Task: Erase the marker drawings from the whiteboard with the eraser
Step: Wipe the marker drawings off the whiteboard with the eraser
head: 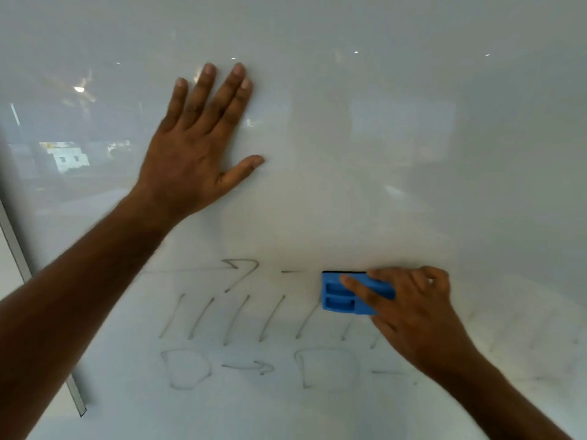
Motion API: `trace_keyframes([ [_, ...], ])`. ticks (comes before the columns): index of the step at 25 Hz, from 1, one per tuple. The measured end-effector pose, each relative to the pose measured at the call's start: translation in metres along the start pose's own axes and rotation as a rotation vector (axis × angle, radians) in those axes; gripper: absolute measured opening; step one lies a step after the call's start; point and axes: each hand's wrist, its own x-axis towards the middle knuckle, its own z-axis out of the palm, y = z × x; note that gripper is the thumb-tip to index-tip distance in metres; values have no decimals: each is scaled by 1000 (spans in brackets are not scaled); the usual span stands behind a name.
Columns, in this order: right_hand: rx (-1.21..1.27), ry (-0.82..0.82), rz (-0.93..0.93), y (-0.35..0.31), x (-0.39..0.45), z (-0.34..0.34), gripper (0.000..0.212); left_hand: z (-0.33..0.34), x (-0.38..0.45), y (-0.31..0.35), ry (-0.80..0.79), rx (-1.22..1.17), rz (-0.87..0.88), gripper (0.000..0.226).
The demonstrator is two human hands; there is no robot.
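Two bare hands are up against a big shiny white whiteboard [413, 138]. The left hand [193, 154] lies flat on the board, with its fingers [206, 90] straight and a little apart and the thumb sticking out to the side. It holds nothing.

The right hand [409, 306] grips a small blue plastic eraser [341, 296] with a thin black pad along its top edge. The fingers of this hand are curled round the eraser, and one finger lies across its blue back. The eraser is pressed on the board, low down and to the right of the left hand's fingers.

Grey marker drawings [241, 319] are on the board, below the left hand's fingers and mostly to the left of the right hand's fingers. There is a long arrow in the top row, just left of the eraser, with a short dash between them. Under it is a row of slanted lines; the ones nearest the eraser look fainter. At the bottom are two D-like shapes with a small arrow between them. The marks are blurry.

A thin silver metal edge strip [19, 249] runs down the left side of the board, far from both hands' fingers.
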Motion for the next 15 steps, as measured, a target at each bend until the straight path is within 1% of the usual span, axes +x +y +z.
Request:
trace_keyframes([
  [3,34,18,111,15,30,-14,76,3,-18,-11,-5,-12,-77,87],
  [6,116,45,187,-7,71,-11,75,9,-21,1,13,-21,-156,87],
  [8,133,37,162,-33,85,-4,74,10,-24,1,21,-52,-155,87],
  [11,85,12,54,-61,66,9,70,10,-34,-13,23,-76,-90,87],
  [13,36,11,5,-62,36,15,68,10,-45,-25,16,-75,-61,88],
  [15,25,-17,1,-51,12,15,72,11,-62,-40,6,-67,-82,89],
])
